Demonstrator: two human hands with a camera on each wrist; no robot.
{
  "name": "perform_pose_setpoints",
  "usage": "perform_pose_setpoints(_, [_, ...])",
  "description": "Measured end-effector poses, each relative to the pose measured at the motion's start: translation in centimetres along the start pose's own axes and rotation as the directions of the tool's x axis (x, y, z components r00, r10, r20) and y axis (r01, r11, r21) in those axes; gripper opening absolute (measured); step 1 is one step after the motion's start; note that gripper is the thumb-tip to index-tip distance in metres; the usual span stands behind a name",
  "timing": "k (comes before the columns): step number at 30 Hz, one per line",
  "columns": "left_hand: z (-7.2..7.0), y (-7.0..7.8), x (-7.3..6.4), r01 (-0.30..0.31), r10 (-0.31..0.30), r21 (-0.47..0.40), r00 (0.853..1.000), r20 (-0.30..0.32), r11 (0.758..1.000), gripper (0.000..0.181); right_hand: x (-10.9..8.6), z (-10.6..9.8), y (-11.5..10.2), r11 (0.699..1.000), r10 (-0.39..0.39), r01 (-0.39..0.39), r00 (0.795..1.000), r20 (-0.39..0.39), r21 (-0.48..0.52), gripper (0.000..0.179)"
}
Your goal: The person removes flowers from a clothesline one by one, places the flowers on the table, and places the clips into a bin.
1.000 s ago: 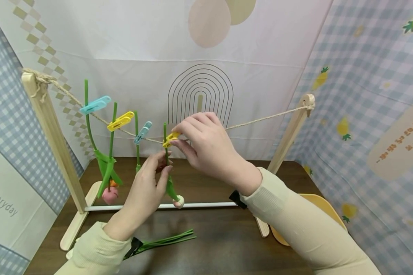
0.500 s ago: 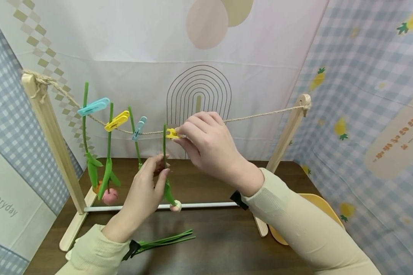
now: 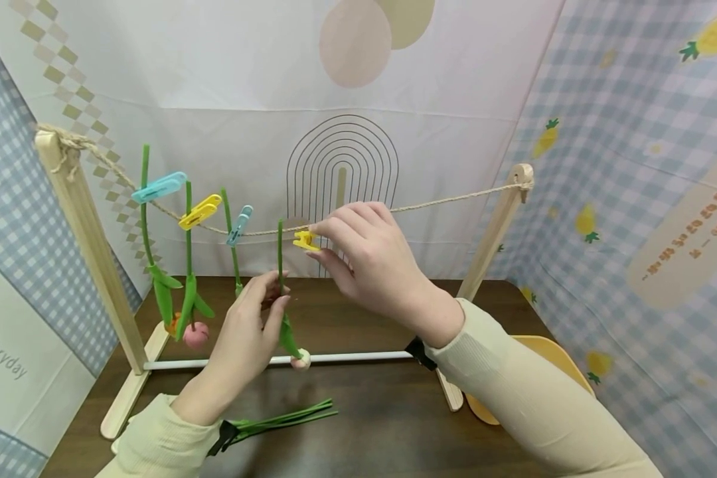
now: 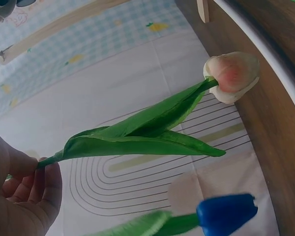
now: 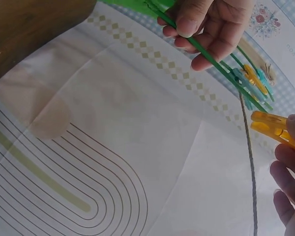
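My left hand pinches the green stem of an artificial tulip, whose white-and-pink bloom hangs downward. The stem's top end stands just in front of the twine. Between thumb and fingers my right hand holds a yellow clothespin, slightly right of that stem and apart from it. In the right wrist view the clothespin lies off to one side of the twine. Three more tulips hang head down from clothespins to the left: an orange one, a pink one and a blue one.
Wooden posts carry the twine, with a white rod between their feet. Several green stems lie on the dark table by the left sleeve. A yellow tray sits at the right, partly behind the right arm.
The yellow clothespin has come away from the held stem and shifted a little right with my right hand. The left hand and its tulip have moved slightly left. The hanging tulips have swung.
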State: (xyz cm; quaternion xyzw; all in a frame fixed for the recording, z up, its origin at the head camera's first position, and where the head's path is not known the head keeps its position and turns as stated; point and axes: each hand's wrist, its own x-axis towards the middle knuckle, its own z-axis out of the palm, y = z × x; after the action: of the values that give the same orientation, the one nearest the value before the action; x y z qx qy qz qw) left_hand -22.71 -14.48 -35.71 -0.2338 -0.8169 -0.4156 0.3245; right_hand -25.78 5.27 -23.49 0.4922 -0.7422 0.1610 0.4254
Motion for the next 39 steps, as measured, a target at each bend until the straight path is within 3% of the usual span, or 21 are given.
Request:
perform_pose_setpoints(14, [-0.5,-0.3,-0.4,0.034,-0.035,0.026,0.999,0.025,0.999,0.036,-1.6,0.1,0.0,0.998,-0.005,0.005,1.000,0.003,0.062,0.022])
perform_pose_setpoints(22, [-0.7,-0.5,-0.9,0.016,-0.016,0.022,1.000,0.022,1.000,0.038,-3.0,0.6,0.2,0.994,0.016,-0.022,0.998,0.062,0.111,0.019])
perform_pose_setpoints(29, [-0.7,-0.6,-1.5,-0.004,0.002,0.035,1.000,0.031,0.999,0.035,-5.0,1.2,0.5,0.989,0.078,-0.096,0.984,0.160,0.110,0.023])
perform_pose_setpoints(39, [-0.9,-0.8,-2.2,-0.085,0.083,0.034,0.995,0.057,0.996,0.038,-9.1,2.4,1.2,0.971,0.197,-0.224,0.951,0.239,0.090,0.025])
